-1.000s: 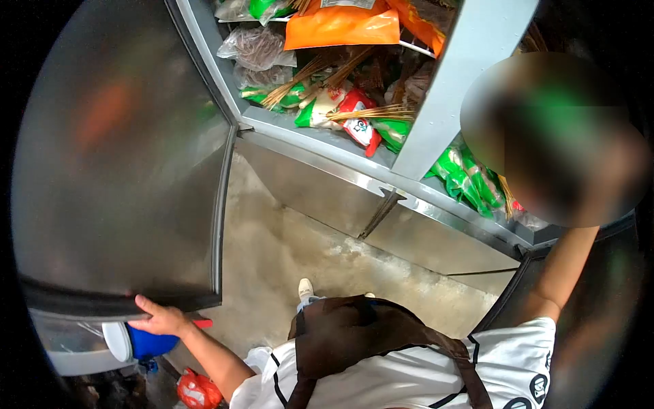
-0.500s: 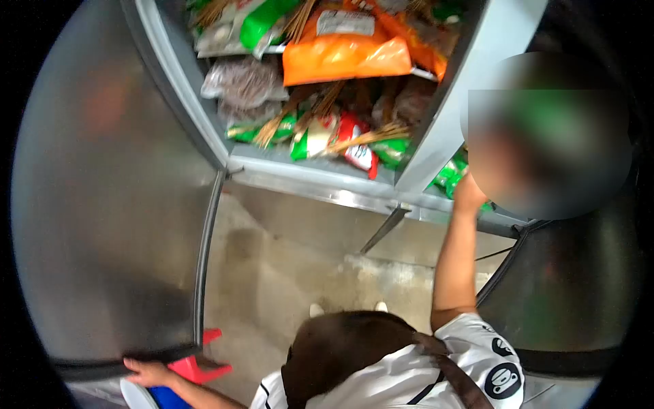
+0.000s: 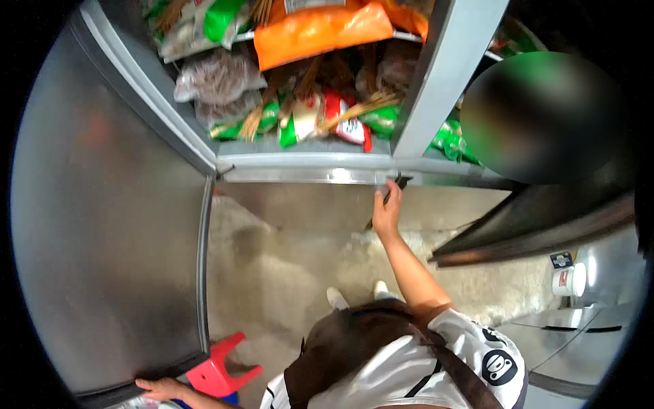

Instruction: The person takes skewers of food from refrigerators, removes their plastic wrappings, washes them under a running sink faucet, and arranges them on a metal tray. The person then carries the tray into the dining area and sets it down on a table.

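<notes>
My left hand (image 3: pixel 162 389) is at the outer edge of the left steel cabinet door (image 3: pixel 129 225), its fingers over the rim. The door stands open. Just below the cabinet sill, my right hand (image 3: pixel 386 210) is on a narrow dark strip (image 3: pixel 405 182) that slants down from the frame. The strip runs between thumb and fingers, and its lower end shows past the palm. Above the hands, the cabinet shelves hold an orange bag (image 3: pixel 323 34), green and red packets (image 3: pixel 337 116) with thin wooden sticks, and clear bags of brown food (image 3: pixel 218 78).
The right cabinet door (image 3: pixel 538 232) juts inward near my right forearm. A red plastic stool (image 3: pixel 221 368) stands beside the left door. At the far right is a white bucket (image 3: pixel 569 279). The concrete floor (image 3: pixel 272 273) lies below; a blurred patch covers the upper right.
My right hand has come out of the right compartment and moved left to the dark strip. The right door has swung inward. My left hand stays at the left door's edge.
</notes>
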Demonstrator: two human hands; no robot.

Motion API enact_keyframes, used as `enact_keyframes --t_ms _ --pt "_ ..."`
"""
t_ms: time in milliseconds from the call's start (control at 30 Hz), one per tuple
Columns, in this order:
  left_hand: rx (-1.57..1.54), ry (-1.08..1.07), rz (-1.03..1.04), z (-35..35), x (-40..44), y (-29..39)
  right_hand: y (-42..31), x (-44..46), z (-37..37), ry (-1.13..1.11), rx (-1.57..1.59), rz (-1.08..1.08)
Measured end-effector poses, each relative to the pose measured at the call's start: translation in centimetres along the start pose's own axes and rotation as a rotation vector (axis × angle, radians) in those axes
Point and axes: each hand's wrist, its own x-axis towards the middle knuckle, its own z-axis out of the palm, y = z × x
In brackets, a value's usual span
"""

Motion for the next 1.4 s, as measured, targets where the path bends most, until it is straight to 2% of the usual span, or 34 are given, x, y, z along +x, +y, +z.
enact_keyframes --t_ms 33,100,133,200,267,333,400,467,567,600,667,733,767,800,867,900,933,1000,1067,1133,1200,1300,1367,1400 --pt "0.064 0.006 0.079 -0.8 -0.2 1.0 0.9 -0.3 -0.2 -0.032 0.033 0.064" --pt "-0.177 -0.002 -0.250 -3.5 -1.3 8.7 2.6 -0.2 0.1 -0.046 0.005 0.164" --pt "-0.320 0.008 -0.248 -4.3 -2.1 10.7 3.1 0.1 0.1 -0.040 -0.019 0.252" --pt "-0.292 -0.050 -0.311 -5.6 -2.8 10.4 3.9 0.7 0.1 -0.081 0.015 0.308" --pt "-0.247 -0.097 -0.268 -6.1 -3.8 7.3 5.9 0.8 1.2 -0.040 0.018 0.345" --pt "-0.393 -0.117 -0.286 -8.3 -5.6 10.1 7.1 1.0 1.9 -0.016 -0.016 0.339" --pt "-0.638 -0.097 -0.318 -9.1 -7.4 10.6 7.5 1.2 1.6 -0.111 0.072 0.309" --pt "-0.657 -0.150 -0.287 -10.6 -8.9 10.5 8.7 1.0 2.1 -0.126 0.097 0.293" --pt "-0.772 -0.270 -0.227 -12.7 -13.1 13.7 9.2 0.4 1.6 -0.156 0.113 0.204" --pt "-0.789 -0.331 -0.171 -14.3 -14.2 18.0 9.4 0.4 1.0 -0.169 0.142 0.195" --pt "-0.798 -0.414 -0.133 -14.7 -16.5 19.7 8.8 0.6 -1.5 -0.124 0.179 0.148" --pt "0.237 -0.482 0.375 -14.5 -18.4 15.1 9.1 0.8 -5.1 -0.101 0.139 0.108" --pt "-0.600 -0.464 0.407 -16.0 -20.3 21.4 9.3 1.0 -7.6 -0.055 0.106 0.110" --pt "-0.461 -0.259 1.134 -14.4 -19.1 21.2 9.6 1.1 -10.2 -0.051 0.114 0.109" --pt "-1.407 -0.652 0.430 -14.5 -22.5 28.6 11.3 2.4 -15.2 -0.002 0.106 0.108" --pt "-1.299 -0.865 0.230 -14.7 -24.0 27.7 13.0 3.0 -18.3 0.084 0.014 0.114" --pt "-1.327 -0.970 0.342 -15.4 -24.0 30.4 13.9 3.4 -21.6 0.164 -0.079 0.126" --pt "-1.462 -1.045 0.685 -14.6 -24.9 36.5 15.9 5.0 -27.1 0.265 -0.359 0.077" --pt "-1.592 -1.060 0.795 -16.3 -26.9 40.7 17.8 6.4 -33.1 0.298 -0.687 -0.035" --pt "-1.664 -1.052 0.768 -19.9 -29.5 44.3 17.8 7.9 -38.4 0.180 -0.901 -0.007" --pt "-1.697 -1.308 0.762 -22.9 -32.0 46.9 16.6 9.7 -42.8 0.029 -1.082 -0.056" --pt "-1.849 -1.338 0.843 -25.9 -36.4 50.1 18.4 14.0 -46.7 0.007 -1.273 -0.170" --pt "-1.865 -1.368 0.904 -27.4 -38.1 52.4 19.0 17.1 -48.6 -0.096 -1.505 -0.361" --pt "-1.860 -1.388 0.938 -27.8 -39.0 53.6 19.7 18.6 -49.2 -0.086 -1.507 -0.356"
